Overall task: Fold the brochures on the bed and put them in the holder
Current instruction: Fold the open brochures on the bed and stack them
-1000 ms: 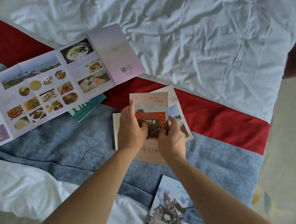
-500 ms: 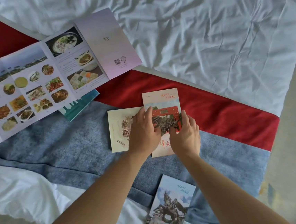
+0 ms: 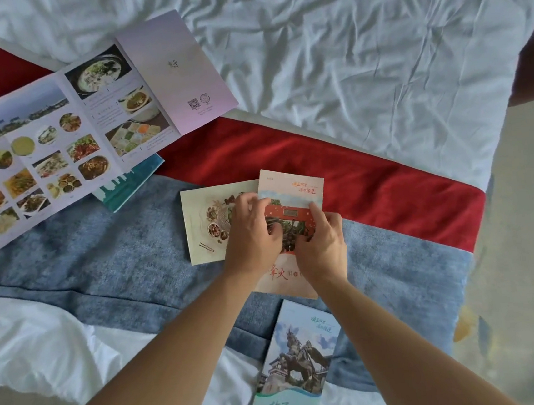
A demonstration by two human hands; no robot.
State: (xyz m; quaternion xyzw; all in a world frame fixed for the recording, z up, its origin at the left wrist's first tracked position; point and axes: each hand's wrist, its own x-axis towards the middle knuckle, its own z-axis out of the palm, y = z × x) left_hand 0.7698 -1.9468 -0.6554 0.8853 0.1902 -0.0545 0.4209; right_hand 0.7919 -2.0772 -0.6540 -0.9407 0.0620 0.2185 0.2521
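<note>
An orange brochure (image 3: 292, 190) with a red gate picture lies on the blue blanket, folded over a cream panel (image 3: 204, 228) that shows food dishes. My left hand (image 3: 251, 236) sits on the fold between the two panels, with its fingers curled onto the orange cover. My right hand (image 3: 323, 245) presses the cover's right side, its index finger stretched along it. A large food brochure (image 3: 66, 133) lies unfolded at the left. Beneath it pokes a teal brochure (image 3: 130, 187). A folded blue brochure with a horse statue (image 3: 295, 359) lies near me. No holder is in view.
The bed carries a wrinkled white sheet (image 3: 359, 56), a red band (image 3: 388, 190) and a blue blanket (image 3: 109, 269). White bedding (image 3: 29, 352) bunches at the lower left. The bed's edge and a pale floor (image 3: 530, 242) run down the right side.
The orange cover panel has swung right and come down flat, hiding the right-hand panel and uncovering the cream food panel on the left. Both hands followed it and now rest on it.
</note>
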